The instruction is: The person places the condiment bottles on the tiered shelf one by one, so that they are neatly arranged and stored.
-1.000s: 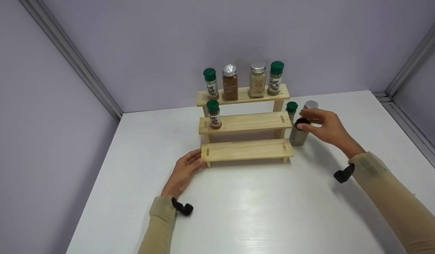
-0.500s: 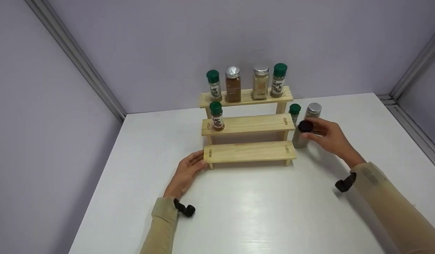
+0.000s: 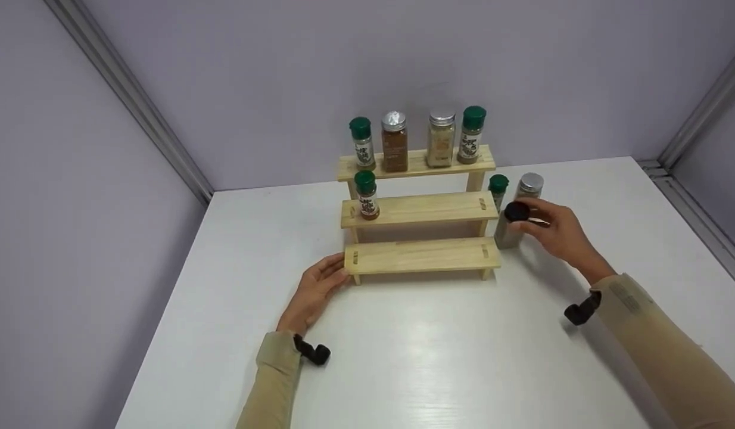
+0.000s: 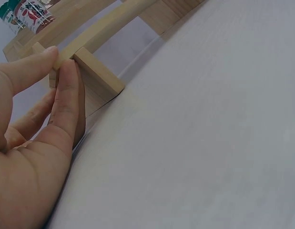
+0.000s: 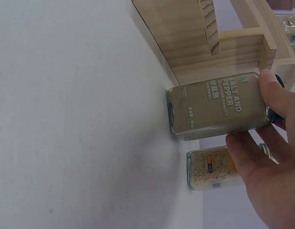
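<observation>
My right hand (image 3: 555, 232) grips a square glass jar (image 5: 216, 106) near its black cap (image 3: 516, 212). Its label reads "salt and pepper", and it stands upright beside the right end of a three-tier wooden spice rack (image 3: 421, 256). At the other end of the rack, my left hand (image 3: 313, 290) pinches the lowest board, thumb on its edge and fingers against the end, as the left wrist view shows. Just behind the gripped jar are a silver-capped jar (image 3: 530, 183) of coarse grains and a green-capped bottle (image 3: 498, 186), both partly hidden.
Along the top tier stand two green-capped bottles, a reddish-brown jar (image 3: 395, 146) and a pale yellow jar (image 3: 441, 143). One green-capped bottle (image 3: 367, 199) occupies the middle tier's left end. A wall (image 3: 272, 89) rises behind the white table (image 3: 415, 357).
The right-hand fingers have come down from beside the silver cap to the black-capped jar. The whole view has shifted slightly. My left hand stays at the rack's end.
</observation>
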Demonstrator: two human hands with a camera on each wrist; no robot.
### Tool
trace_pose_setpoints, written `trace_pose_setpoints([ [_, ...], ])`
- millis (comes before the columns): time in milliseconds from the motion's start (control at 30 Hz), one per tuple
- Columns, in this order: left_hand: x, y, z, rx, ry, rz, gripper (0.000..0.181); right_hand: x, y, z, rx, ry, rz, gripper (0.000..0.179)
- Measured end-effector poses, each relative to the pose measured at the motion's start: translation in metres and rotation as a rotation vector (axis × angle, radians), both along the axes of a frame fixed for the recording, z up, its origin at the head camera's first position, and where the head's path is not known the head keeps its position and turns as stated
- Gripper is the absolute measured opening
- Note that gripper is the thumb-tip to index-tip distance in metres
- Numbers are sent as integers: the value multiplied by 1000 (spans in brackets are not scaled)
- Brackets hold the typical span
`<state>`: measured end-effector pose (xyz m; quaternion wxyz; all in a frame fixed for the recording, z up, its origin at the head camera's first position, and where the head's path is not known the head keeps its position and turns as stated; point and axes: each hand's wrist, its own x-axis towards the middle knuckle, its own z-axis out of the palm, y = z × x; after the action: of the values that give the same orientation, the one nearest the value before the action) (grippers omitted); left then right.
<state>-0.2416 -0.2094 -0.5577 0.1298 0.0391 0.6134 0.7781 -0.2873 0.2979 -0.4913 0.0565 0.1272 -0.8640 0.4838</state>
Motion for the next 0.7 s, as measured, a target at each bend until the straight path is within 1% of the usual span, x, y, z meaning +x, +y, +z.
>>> trace_pose_setpoints([
  [167, 0, 0, 0, 2, 0, 5, 53, 2, -1, 5, -21, 67, -10, 53],
  [300, 1, 0, 0, -3, -2, 4, 54, 4, -1, 12, -30, 94, -37, 53],
  [467, 0, 0, -1, -11, 0, 8, 53, 7, -3, 27, -48, 124, -103, 51],
  [700, 0, 0, -1, -4, 2, 5, 52, 8, -8, 50, -57, 152, -155, 51],
])
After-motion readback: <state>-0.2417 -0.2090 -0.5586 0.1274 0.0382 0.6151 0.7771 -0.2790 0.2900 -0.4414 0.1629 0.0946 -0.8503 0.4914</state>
